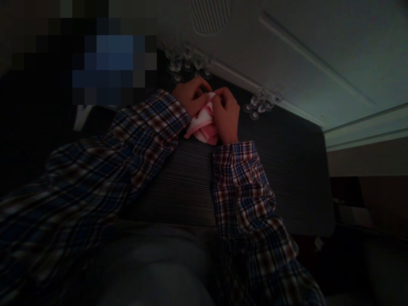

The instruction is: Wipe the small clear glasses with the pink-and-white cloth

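Observation:
A pink-and-white cloth (pixel 205 123) hangs bunched between my two hands, just above the dark table. My left hand (pixel 193 97) has its fingers curled and pinches the upper left part of the cloth. On the other side, my right hand (pixel 227 114) grips the upper right part, thumb and fingers closed on it. The fingertips of both hands come close together at the top of the cloth. Whether something lies inside the folds I cannot tell in this dim light.
Several clear stemmed glasses (pixel 188 59) stand behind my left hand along the wall. More small glasses (pixel 263 102) are clustered to the right of my right hand. The dark wood-grained table (pixel 287 178) ends at the right. A pixelated area covers the upper left.

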Demonstrator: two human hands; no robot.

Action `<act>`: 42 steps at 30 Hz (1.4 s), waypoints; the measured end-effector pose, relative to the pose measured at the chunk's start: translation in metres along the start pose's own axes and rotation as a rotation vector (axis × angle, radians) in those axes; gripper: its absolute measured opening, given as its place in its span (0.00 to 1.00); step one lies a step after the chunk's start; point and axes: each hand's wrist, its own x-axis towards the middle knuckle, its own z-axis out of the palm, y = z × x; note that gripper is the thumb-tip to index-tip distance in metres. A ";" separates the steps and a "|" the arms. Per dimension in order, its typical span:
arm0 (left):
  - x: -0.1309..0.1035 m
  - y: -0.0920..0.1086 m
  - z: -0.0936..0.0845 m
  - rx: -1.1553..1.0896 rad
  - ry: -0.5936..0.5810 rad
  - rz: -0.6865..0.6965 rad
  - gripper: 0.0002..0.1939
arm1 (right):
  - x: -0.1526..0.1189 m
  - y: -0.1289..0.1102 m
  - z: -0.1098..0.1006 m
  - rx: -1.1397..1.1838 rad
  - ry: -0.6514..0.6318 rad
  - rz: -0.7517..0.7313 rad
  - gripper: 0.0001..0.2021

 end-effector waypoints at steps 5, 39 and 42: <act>0.000 0.000 -0.001 -0.004 -0.001 0.022 0.10 | 0.000 -0.002 0.000 0.003 -0.036 0.019 0.08; -0.002 0.003 -0.003 0.033 0.017 0.035 0.10 | 0.003 -0.001 -0.001 0.046 -0.033 0.080 0.04; -0.002 0.003 -0.002 0.028 0.021 0.042 0.10 | 0.003 0.000 -0.001 0.026 -0.039 0.074 0.04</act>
